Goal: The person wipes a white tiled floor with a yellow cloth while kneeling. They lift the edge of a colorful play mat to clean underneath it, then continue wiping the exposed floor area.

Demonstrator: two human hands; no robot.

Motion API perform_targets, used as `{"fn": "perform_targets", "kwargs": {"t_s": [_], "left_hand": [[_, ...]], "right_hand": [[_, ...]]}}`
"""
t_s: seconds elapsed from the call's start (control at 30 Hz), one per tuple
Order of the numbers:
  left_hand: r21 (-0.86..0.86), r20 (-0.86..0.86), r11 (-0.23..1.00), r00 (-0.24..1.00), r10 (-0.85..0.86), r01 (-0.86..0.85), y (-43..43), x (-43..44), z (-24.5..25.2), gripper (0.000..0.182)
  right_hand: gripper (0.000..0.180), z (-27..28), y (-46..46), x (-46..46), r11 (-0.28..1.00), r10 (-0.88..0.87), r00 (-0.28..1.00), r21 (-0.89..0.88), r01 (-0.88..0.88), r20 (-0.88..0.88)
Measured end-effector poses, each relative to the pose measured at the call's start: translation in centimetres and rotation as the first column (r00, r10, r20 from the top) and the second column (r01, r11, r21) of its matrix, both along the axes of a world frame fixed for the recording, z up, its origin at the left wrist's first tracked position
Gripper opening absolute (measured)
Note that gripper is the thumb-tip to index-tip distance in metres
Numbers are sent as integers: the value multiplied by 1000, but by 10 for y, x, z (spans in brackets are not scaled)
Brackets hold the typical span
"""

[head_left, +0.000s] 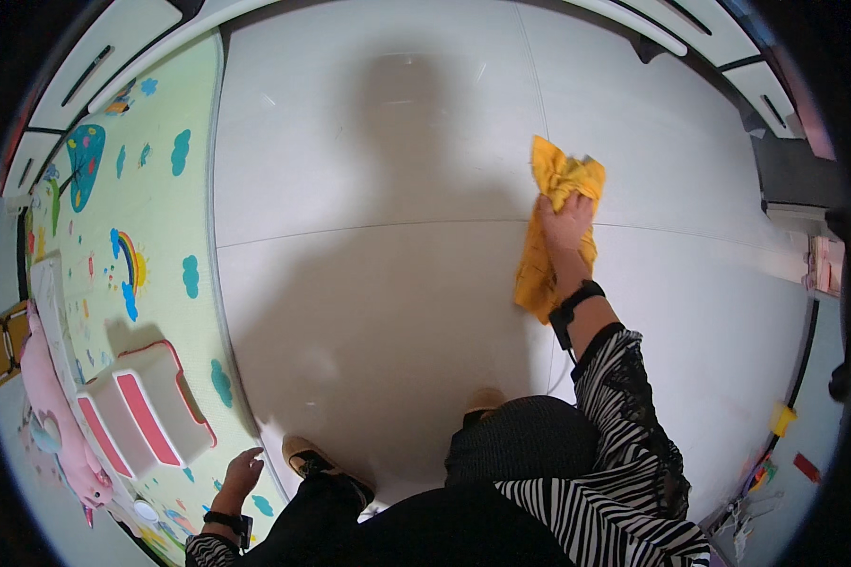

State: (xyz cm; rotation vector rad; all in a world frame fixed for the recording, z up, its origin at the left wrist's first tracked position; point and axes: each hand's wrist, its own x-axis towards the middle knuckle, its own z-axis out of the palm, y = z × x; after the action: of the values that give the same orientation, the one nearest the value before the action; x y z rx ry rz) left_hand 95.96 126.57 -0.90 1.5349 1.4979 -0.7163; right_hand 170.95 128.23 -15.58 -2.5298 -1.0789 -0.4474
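My right hand [569, 227] grips a yellow-orange cloth [537, 273] against the pale floor tiles [411, 298]. Part of the cloth bunches up beyond my fingers, and the rest spreads under my palm and wrist. Contact between cloth and floor is partly hidden by the hand. My left hand [242, 473] is at the lower left, over the edge of a patterned play mat [170, 205]. It holds nothing, and its fingers are loosely bent with the thumb apart. Both wrists wear black bands.
A white-and-red step stool [157, 411] stands on the mat, left of my shoes [308, 457]. Beyond it lies a pink unicorn plush [64, 425]. White drawer units [106, 60] line the far side. Small colourful items [759, 475] lie at the lower right.
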Motion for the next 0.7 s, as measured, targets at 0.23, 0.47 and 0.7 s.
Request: {"fn": "perform_targets", "kwargs": {"t_s": [0.23,0.47,0.7], "left_hand": [[11,-56,991,990,131,-131,-18,-7,17,36],[87,14,988,991,130,-130,-16,-10,11,36],[66,22,977,979,-202,201,14,10,-5,35]], "right_hand": [[42,-16,146,-99,941,319,900,214,-263,-296],[37,47,185,-128,897,314,200,358,257,-928],[41,121,40,-61,617,714,-73,577,535,-696]]}}
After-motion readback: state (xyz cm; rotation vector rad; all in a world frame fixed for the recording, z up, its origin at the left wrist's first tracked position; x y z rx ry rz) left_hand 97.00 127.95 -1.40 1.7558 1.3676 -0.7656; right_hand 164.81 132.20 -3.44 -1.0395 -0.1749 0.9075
